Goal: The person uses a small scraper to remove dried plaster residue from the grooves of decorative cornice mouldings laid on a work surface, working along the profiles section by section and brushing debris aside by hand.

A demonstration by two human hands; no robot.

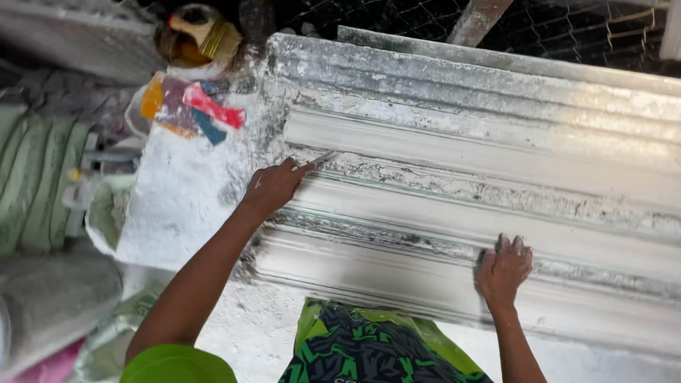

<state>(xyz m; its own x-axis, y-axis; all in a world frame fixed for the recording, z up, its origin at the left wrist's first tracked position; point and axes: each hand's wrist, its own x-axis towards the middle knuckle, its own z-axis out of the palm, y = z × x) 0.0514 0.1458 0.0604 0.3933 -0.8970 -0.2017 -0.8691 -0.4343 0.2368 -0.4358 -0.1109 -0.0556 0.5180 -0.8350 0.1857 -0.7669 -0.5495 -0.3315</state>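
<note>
Hands (273,186) on dusty plaster moulding (496,213)

at twelve to two o'clock we see wire mesh (567,28) behind a wooden post (479,20). at nine, green sacks (35,184). at eleven, a dark tub (191,35); plaster dust whitens the floor (248,326).

Two bare hands: left hand (273,186), right hand (504,268). One long white ridged plaster moulding (461,206). One thin grey metal blade tool (323,157). One round amber glass jar (193,34).
</note>
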